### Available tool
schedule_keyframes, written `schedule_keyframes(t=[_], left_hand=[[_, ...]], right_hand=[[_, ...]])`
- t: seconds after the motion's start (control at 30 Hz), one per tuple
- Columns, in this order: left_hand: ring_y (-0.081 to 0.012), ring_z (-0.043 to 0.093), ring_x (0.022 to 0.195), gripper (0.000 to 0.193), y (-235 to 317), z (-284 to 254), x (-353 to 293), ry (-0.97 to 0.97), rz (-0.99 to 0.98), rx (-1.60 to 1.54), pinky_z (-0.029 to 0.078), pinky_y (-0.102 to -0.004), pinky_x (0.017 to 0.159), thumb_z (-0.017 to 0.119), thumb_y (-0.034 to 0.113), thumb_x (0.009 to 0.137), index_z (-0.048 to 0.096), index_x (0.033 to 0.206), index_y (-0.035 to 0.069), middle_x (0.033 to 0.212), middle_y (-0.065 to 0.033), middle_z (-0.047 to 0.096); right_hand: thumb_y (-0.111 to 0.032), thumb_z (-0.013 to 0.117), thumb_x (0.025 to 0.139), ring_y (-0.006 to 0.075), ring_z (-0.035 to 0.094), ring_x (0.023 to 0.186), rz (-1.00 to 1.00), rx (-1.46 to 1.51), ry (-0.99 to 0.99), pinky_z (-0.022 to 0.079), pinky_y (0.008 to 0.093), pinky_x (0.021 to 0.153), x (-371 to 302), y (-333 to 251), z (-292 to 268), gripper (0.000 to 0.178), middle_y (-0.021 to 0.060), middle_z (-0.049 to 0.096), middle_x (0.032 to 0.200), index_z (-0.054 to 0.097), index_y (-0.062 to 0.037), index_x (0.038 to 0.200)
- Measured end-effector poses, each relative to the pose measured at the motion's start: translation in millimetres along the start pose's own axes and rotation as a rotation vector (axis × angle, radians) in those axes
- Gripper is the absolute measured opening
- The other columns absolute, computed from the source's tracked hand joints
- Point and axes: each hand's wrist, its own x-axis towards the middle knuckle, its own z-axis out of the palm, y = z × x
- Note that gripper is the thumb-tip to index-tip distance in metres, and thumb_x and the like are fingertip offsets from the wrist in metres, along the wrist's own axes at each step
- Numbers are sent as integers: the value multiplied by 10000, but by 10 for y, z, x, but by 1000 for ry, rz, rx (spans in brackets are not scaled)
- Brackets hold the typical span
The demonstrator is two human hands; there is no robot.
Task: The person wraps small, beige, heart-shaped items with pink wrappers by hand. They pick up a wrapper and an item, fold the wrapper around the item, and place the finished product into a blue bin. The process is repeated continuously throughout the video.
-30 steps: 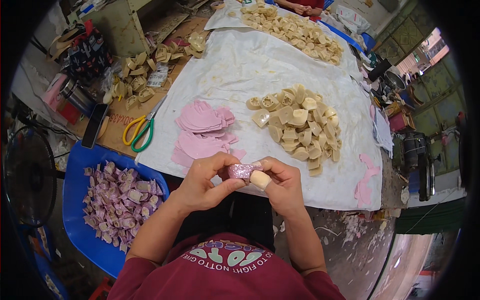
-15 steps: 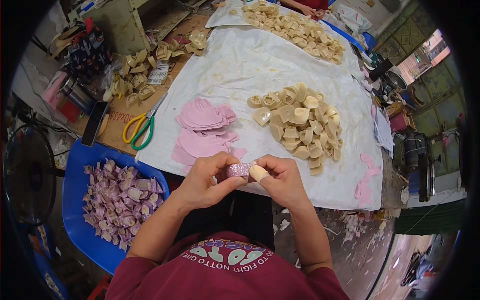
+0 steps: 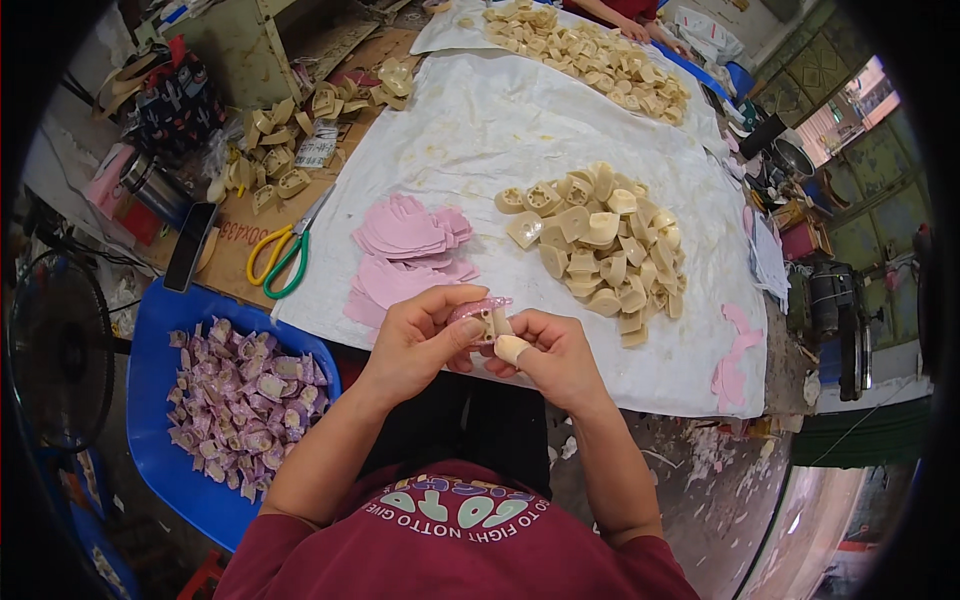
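Between my two hands, over the table's front edge, is a beige shoe heel (image 3: pixel 492 322) with pink glitter covering wrapped on it. Its beige hollow side faces up. My left hand (image 3: pixel 425 338) grips it by the covered side, thumb on the near face. My right hand (image 3: pixel 556 362) pinches the other end; a cream finger cot (image 3: pixel 511 348) covers its thumb. Just beyond my left hand lies a stack of pink cut covering pieces (image 3: pixel 405 245). A pile of bare beige heels (image 3: pixel 605 240) sits beyond my right hand.
A blue tub (image 3: pixel 150 420) of pink-covered heels stands at lower left. Scissors (image 3: pixel 285 255) and a phone (image 3: pixel 190 248) lie left of the white cloth (image 3: pixel 430 130). Pink scraps (image 3: pixel 735 355) lie at right. Across the table, another person's hands (image 3: pixel 635 28) are near more heels (image 3: pixel 600 65).
The heel has been turned in my fingers: its glittery outside faced up before, its beige hollow side shows now. My right hand has shifted slightly downward. The other person's hands have moved.
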Motion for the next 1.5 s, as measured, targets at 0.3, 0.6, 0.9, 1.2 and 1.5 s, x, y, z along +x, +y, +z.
schedule_keyframes(t=[0.3, 0.6, 0.9, 1.2, 1.5], left_hand=[[-153, 620, 1002, 494, 36, 42, -28, -74, 252, 370, 494, -294, 873, 721, 39, 799, 553, 1262, 12, 1070, -84, 645], [-158, 593, 848, 416, 72, -94, -135, 64, 483, 771, 481, -279, 751, 725, 20, 708, 596, 1103, 26, 968, -86, 602], [-321, 544, 1081, 524, 232, -1447, -1170, 981, 262, 1388, 478, -382, 889, 734, 78, 705, 553, 1193, 17, 1108, -171, 548], [-330, 516, 1115, 485, -96, -955, -628, 705, 400, 1317, 366, -410, 985, 761, 133, 706, 612, 1158, 41, 1180, -158, 559], [-291, 558, 1022, 269, -245, -700, -582, 577, 415, 1205, 364, -419, 958, 727, 105, 743, 652, 991, 35, 1048, -121, 608]], right_hand=[[-206, 616, 914, 180, 691, 706, 33, 409, -97, 582, 283, 616, -41, 29, 24, 224, 119, 683, 834, 624, 13, 955], [-156, 640, 911, 115, 649, 781, 13, 229, -90, 533, 244, 656, 58, 299, 233, 225, 64, 666, 897, 614, 2, 1069], [-105, 707, 827, 176, 619, 761, -488, -750, 235, 489, 268, 646, 569, 456, 504, 207, 79, 661, 933, 652, -14, 1005], [-154, 699, 767, 250, 535, 923, -644, -1138, 146, 388, 399, 797, 1015, 427, 726, 147, 51, 627, 927, 679, -50, 869], [-156, 686, 768, 240, 510, 1007, -635, -1056, 172, 331, 442, 898, 997, 369, 715, 104, 40, 616, 914, 686, -59, 804]])
